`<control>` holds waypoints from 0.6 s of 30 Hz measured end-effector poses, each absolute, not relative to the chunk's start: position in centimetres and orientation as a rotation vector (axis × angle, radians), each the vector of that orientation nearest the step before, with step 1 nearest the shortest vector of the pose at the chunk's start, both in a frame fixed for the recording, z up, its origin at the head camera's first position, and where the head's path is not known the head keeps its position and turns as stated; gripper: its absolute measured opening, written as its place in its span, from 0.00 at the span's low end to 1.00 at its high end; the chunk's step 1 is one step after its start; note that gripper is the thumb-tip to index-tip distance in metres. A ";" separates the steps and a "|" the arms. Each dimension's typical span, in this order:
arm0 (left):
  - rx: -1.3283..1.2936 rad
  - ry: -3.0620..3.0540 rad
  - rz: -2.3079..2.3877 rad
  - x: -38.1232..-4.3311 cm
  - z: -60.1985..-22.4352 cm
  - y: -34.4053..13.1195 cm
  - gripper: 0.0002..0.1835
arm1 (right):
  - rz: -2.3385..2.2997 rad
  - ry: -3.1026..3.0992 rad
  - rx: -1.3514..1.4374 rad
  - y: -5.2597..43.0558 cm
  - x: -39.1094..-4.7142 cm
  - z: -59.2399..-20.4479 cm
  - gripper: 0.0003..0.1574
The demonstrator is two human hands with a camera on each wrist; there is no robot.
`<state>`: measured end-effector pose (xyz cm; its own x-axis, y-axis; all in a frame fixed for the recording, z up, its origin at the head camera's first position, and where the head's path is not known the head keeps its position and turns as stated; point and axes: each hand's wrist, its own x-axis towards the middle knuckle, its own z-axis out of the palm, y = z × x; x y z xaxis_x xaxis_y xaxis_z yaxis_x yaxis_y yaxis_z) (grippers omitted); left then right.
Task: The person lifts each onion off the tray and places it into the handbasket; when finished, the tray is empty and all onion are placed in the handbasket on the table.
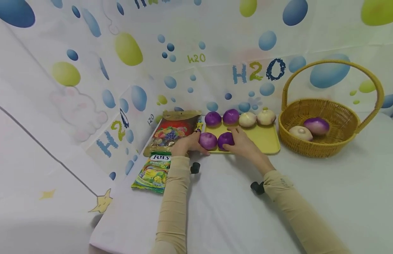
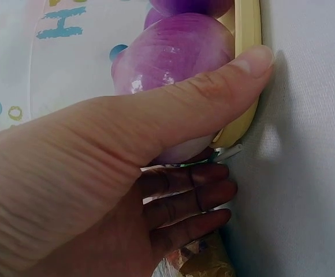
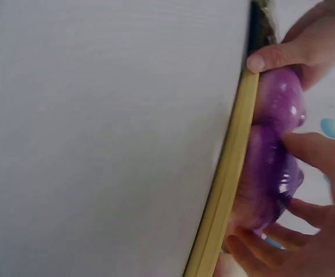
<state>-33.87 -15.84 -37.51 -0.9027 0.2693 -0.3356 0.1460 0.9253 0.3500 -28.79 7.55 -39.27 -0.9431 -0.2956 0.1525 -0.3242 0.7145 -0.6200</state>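
My left hand is at the left end of the yellow tray. Its straight thumb lies across a light purple turnip and reaches the tray's front rim; three fingers extend below, and its index finger is hidden in the left wrist view. Close beside, my right hand holds a dark purple turnip, its digits bent round it. These two turnips touch at the tray's front. Behind them sit two purple turnips and two whitish turnips in a row.
A wicker basket with a tall handle stands right of the tray, holding a white turnip and a purple-and-white turnip. Left of the tray lie a brown-and-red fruit-print bag and a green FOX'S candy bag. A patterned cloth hangs behind.
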 end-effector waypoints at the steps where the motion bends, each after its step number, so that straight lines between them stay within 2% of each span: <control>1: 0.303 2.699 0.456 -33.8 -37.6 -15.8 0.59 | 1.057 -2.876 0.512 7.4 -28.9 -39.7 0.45; 8: 0.312 2.697 0.457 -33.8 -37.7 -15.2 0.59 | 1.113 -2.895 0.451 8.0 -29.2 -40.7 0.48; 18: 0.290 2.696 0.439 -33.9 -37.3 -16.0 0.60 | 1.046 -2.890 0.411 12.0 -28.6 -36.8 0.49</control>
